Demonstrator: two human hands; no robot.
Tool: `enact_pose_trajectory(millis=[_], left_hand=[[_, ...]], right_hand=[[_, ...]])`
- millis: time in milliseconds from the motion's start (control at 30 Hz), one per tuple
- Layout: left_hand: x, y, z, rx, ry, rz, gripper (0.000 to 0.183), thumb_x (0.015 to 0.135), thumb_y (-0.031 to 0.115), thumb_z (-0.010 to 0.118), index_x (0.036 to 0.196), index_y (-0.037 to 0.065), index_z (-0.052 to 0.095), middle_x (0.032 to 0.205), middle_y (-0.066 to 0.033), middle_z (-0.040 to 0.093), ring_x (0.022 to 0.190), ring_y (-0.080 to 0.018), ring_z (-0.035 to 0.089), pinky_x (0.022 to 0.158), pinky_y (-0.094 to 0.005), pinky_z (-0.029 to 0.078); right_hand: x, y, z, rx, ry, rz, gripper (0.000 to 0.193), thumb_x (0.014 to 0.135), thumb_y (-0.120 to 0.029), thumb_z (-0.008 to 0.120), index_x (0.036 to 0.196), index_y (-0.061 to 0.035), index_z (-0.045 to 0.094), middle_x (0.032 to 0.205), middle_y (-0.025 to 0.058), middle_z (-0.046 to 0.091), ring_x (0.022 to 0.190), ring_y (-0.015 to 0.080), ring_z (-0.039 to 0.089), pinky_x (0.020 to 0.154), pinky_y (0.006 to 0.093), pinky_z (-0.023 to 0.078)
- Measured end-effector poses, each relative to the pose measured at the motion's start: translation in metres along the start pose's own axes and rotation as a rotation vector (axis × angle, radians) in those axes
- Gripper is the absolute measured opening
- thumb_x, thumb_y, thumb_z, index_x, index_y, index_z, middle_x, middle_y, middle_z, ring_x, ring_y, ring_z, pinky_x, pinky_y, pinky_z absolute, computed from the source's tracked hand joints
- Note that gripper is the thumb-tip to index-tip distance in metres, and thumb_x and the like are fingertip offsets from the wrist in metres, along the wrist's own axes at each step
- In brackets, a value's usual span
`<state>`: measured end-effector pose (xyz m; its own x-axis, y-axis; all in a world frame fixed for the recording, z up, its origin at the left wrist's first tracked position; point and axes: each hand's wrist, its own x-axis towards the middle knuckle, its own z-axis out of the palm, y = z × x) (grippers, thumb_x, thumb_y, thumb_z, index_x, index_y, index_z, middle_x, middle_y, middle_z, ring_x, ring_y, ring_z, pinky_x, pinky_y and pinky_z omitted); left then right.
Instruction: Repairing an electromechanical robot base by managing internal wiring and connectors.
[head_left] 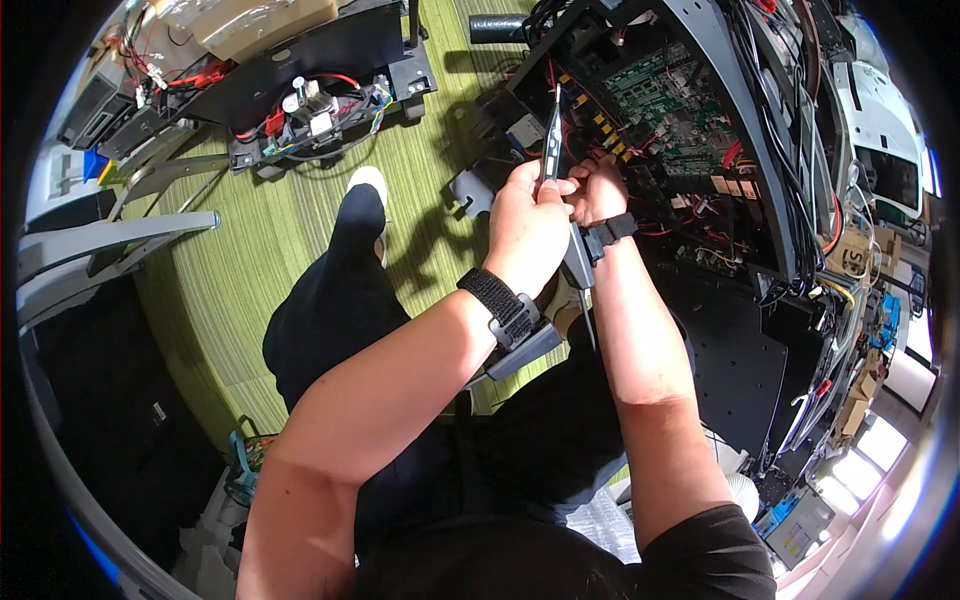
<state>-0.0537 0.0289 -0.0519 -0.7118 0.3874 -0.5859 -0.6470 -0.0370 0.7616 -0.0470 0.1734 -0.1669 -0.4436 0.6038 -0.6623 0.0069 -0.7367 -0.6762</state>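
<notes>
1. A person's left hand [527, 222] closes its thumb and fingers on a slim, pen-shaped silver tool [554, 135], whose narrow end points away from the wearer toward the edge of an open black metal housing [722, 95].

2. The right hand [600, 192] works just beside the left, its fingers bent close together over the housing's wiring; whether they pinch anything cannot be told.

3. The tool appears just left of a row of yellow connectors [606, 127], with a green circuit board [665, 108] mounted farther right inside the housing.

4. A bundle of black cables [788, 190] runs along the housing's right side, and a black strap [500, 306] circles the left wrist, a second the right.

5. Sunlight falls on a green striped carpet [235, 300], where the wearer's left foot shows a white shoe [369, 183]; a black-framed assembly [315, 120] with exposed red and blue wires stands beyond it at upper left.
</notes>
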Motion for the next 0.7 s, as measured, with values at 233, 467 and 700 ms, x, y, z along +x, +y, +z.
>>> enact_pose_trajectory(millis=[233, 467, 700], left_hand=[[-0.0014, 0.0031, 0.0031, -0.014, 0.002, 0.026, 0.024, 0.094, 0.007, 0.040, 0.116, 0.000, 0.047, 0.097, -0.0060, 0.059, 0.074, -0.0091, 0.052, 0.071, -0.0231, 0.046], [-0.0021, 0.0034, 0.0023, -0.024, 0.004, 0.005, 0.024, 0.094, 0.008, 0.041, 0.116, 0.001, 0.047, 0.097, -0.0059, 0.060, 0.073, -0.0086, 0.051, 0.070, -0.0232, 0.046], [-0.0011, 0.0020, 0.0030, 0.000, 0.001, 0.020, 0.024, 0.094, 0.008, 0.041, 0.116, 0.002, 0.048, 0.097, -0.0058, 0.059, 0.074, -0.0084, 0.051, 0.070, -0.0229, 0.046]], right_hand=[[0.0013, -0.0061, -0.0020, 0.008, -0.026, 0.013, 0.017, 0.097, -0.029, 0.037, 0.094, -0.0133, 0.043, 0.064, 0.0001, 0.038, 0.051, 0.0113, 0.038, 0.043, 0.0241, 0.031], [-0.0037, -0.0061, 0.0010, 0.035, -0.005, -0.047, 0.015, 0.096, -0.026, 0.037, 0.093, -0.0122, 0.043, 0.066, -0.0001, 0.039, 0.051, 0.0109, 0.037, 0.044, 0.0234, 0.030], [-0.0054, -0.0061, 0.0036, 0.030, 0.003, -0.026, 0.016, 0.096, -0.027, 0.037, 0.094, -0.0125, 0.043, 0.066, -0.0006, 0.038, 0.053, 0.0106, 0.037, 0.046, 0.0244, 0.031]])
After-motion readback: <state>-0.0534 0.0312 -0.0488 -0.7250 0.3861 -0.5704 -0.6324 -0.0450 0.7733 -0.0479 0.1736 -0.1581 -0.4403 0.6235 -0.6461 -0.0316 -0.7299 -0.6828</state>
